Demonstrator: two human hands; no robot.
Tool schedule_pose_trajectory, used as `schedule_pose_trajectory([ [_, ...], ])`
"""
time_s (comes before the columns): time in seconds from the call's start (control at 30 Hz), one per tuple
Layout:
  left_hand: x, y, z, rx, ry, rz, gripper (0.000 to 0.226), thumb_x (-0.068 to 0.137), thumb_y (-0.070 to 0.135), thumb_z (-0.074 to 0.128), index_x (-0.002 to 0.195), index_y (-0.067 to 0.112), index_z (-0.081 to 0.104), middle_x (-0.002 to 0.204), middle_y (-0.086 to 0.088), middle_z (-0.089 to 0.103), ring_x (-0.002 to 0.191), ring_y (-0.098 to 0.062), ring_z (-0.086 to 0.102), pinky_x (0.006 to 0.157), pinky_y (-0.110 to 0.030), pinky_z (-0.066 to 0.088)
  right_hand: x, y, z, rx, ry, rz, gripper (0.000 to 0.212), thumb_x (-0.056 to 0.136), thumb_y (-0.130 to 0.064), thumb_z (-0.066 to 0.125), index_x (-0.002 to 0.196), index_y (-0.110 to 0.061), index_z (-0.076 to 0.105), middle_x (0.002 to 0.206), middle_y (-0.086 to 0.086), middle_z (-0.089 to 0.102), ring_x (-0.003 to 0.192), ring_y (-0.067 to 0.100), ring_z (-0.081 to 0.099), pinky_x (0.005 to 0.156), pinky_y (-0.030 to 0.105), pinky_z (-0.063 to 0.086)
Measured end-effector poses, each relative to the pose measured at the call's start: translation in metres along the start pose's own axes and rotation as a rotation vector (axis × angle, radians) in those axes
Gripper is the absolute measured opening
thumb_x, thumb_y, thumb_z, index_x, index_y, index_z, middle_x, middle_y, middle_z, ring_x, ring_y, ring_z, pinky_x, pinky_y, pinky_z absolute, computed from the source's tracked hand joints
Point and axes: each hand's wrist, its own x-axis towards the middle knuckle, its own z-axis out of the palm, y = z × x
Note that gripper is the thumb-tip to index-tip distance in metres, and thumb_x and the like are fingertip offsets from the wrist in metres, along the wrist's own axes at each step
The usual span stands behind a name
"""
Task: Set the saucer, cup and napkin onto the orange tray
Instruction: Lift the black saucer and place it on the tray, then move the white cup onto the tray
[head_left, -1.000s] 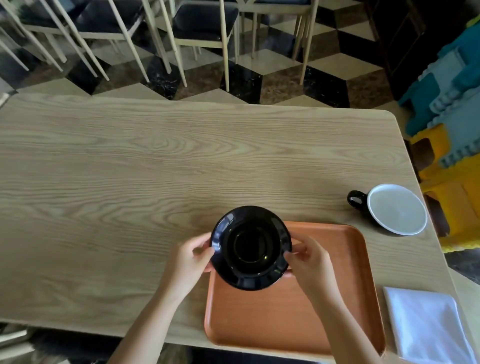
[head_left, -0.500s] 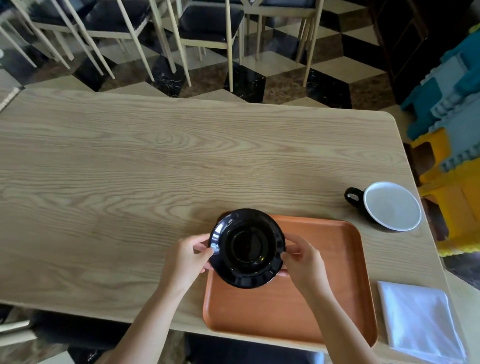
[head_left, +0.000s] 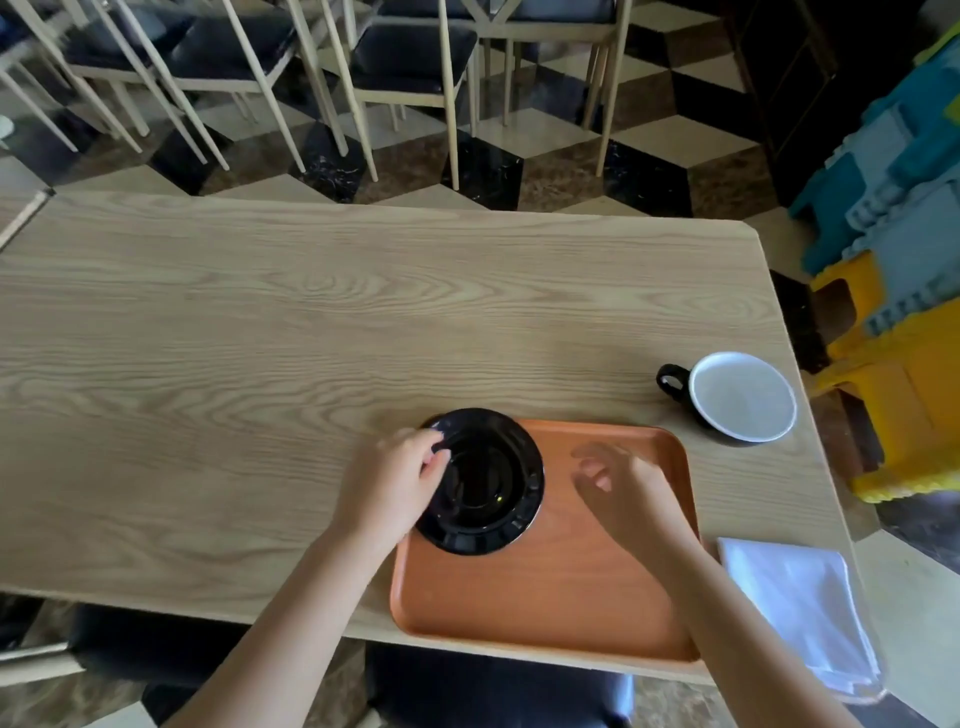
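One of the three pieces, the black saucer (head_left: 480, 480), is being settled at the far left corner of the orange tray (head_left: 561, 592), and that is the step in hand. It looks to sit partly over the tray's raised lip, its far-left edge reaching out toward the table (head_left: 260, 338), so I judge it not quite squared away. The left hand (head_left: 389, 483) is at the saucer's left rim, its fingertips (head_left: 434, 460) curled onto the edge in a light grip. The right hand (head_left: 618, 483) is clear of the saucer, hanging over the middle of the tray with its fingers loosely spread and nothing in them. What comes next, to my eye, is a small nudge to seat the saucer flat inside the tray, then a reach for the cup (head_left: 737, 397). That cup, black outside and white within, stands on the table beyond the tray's far right corner, its handle turned left toward the person, which should make it easy to take. The white napkin (head_left: 800, 608) lies folded at the table's near right edge, just beside the tray. Nothing stands between the hands and either piece; chairs (head_left: 410, 62) and bright plastic stools (head_left: 898, 332) keep well off the table.
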Motion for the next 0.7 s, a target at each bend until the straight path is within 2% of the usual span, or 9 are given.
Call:
schedule_pose_trajectory([
  [0.07,0.002,0.03,0.003,-0.013,-0.008,0.184,0.028,0.089,0.029,0.056,0.112,0.017,0.064,0.101,0.001,0.069,0.089,-0.02,0.066,0.07,-0.027,0.051,-0.006,0.006,-0.02,-0.105,0.093,-0.033,0.024,0.084,-0.018,0.061,0.108,-0.017,0.064,0.107,0.003,0.064,0.1,0.021,0.056,0.076,0.031,0.046],
  [0.17,0.018,0.076,0.013,0.026,0.001,0.451,0.034,0.09,0.029,0.055,0.119,0.013,0.059,0.116,-0.002,0.066,0.102,-0.022,0.063,0.077,-0.034,0.054,-0.011,0.022,-0.054,-0.254,0.279,-0.051,0.025,0.081,-0.015,0.065,0.105,-0.01,0.065,0.114,0.01,0.062,0.11,0.031,0.053,0.081,0.04,0.049],
  [0.27,0.047,0.126,0.031,0.096,-0.018,0.631,0.043,0.092,0.032,0.05,0.128,0.01,0.05,0.126,-0.005,0.06,0.106,-0.024,0.059,0.081,-0.036,0.052,-0.006,0.054,-0.088,-0.365,0.396,0.0,0.038,0.081,-0.016,0.067,0.117,-0.005,0.06,0.129,0.02,0.055,0.121,0.038,0.047,0.091,0.05,0.047],
  [0.4,0.087,0.182,0.062,0.204,-0.039,0.699,0.056,0.091,0.038,0.047,0.138,0.01,0.036,0.136,-0.007,0.05,0.119,-0.026,0.05,0.091,-0.041,0.047,0.012,0.092,-0.116,-0.403,0.346,0.184,0.052,0.089,-0.03,0.054,0.137,-0.014,0.039,0.148,0.012,0.035,0.136,0.03,0.028,0.1,0.046,0.041],
  [0.5,0.111,0.208,0.083,0.263,-0.083,0.686,0.063,0.089,0.041,0.05,0.14,0.01,0.031,0.137,-0.008,0.048,0.124,-0.026,0.046,0.094,-0.041,0.043,0.027,0.109,-0.123,-0.435,0.284,0.235,0.058,0.091,-0.033,0.051,0.141,-0.016,0.028,0.151,0.007,0.029,0.138,0.027,0.024,0.1,0.044,0.042],
  [0.57,0.123,0.216,0.092,0.33,-0.121,0.665,0.066,0.088,0.044,0.05,0.14,0.011,0.029,0.135,-0.007,0.049,0.122,-0.025,0.046,0.09,-0.039,0.043,0.035,0.115,-0.124,-0.393,0.25,0.257,0.056,0.09,-0.031,0.052,0.138,-0.013,0.03,0.145,0.007,0.037,0.132,0.027,0.033,0.092,0.042,0.046],
  [0.7,0.13,0.218,0.1,0.316,-0.233,0.608,0.057,0.086,0.043,0.053,0.133,0.015,0.038,0.123,-0.005,0.057,0.113,-0.028,0.053,0.081,-0.039,0.045,0.044,0.119,-0.126,-0.265,0.191,0.289,0.035,0.087,-0.022,0.053,0.12,-0.011,0.046,0.112,0.011,0.061,0.1,0.031,0.057,0.066,0.034,0.045],
])
